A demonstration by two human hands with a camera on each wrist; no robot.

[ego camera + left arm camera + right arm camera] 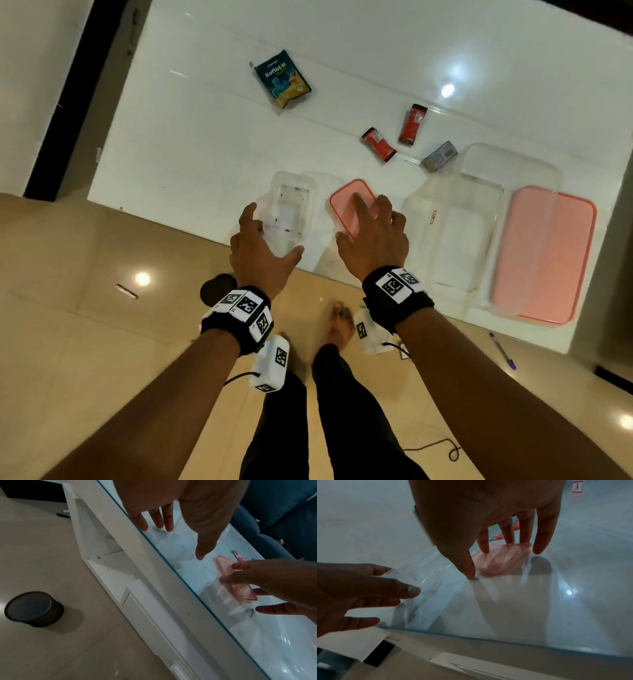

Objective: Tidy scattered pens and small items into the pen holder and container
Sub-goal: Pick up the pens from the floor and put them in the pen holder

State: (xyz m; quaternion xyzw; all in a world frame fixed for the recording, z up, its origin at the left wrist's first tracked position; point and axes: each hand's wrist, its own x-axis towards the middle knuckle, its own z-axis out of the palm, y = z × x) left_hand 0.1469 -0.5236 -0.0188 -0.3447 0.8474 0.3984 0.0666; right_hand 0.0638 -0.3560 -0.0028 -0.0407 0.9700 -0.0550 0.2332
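A small clear container (291,205) stands near the table's front edge, with its small pink lid (346,198) lying flat just to its right. My left hand (270,233) hovers spread over the container (433,574), thumb on one side and fingers on the other, gripping nothing. Over the pink lid (501,561), my right hand (363,222) is spread with straight fingers, and its thumb tip touches the glass beside the lid. Two red sachets (378,144) (412,123), a grey box (440,156) and a Koflet-H packet (282,77) lie farther back.
A large clear container (472,222) and its large pink lid (544,253) sit at the right on the white glass table (205,154). On the floor lie a blue pen (501,349) and a black round container (32,609). My feet are close to the table's edge.
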